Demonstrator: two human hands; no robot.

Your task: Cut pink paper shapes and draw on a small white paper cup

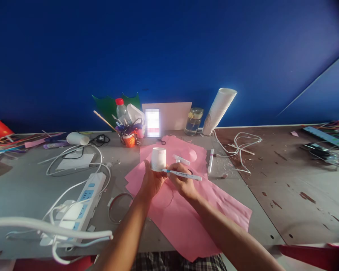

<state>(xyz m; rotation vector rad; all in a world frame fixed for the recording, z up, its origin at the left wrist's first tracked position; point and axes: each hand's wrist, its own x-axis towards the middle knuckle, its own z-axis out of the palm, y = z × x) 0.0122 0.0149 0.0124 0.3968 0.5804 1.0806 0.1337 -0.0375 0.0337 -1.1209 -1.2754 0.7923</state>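
Note:
A white paper cup (158, 158) is held up over the pink paper (186, 226) by my left hand (152, 180), whose fingers are closed around its lower part. The cup looks slightly narrower at the top. In my right hand (183, 180) is a white marker (194, 176), gripped like a pen. Its bluish tip end points left and lies at the cup's lower edge; whether it touches cannot be made out. Just behind the right hand, a small white piece (181, 160) and a pink paper disc or cone (191, 155) lie on the pink paper.
A power strip (87, 194) with white cables and a tape roll (110, 210) lie left. Behind stand a pen cup (129, 140), a lit screen (153, 123), a glass jar (194, 122) and a leaning paper-cup stack (219, 111). Another marker (211, 162) lies right.

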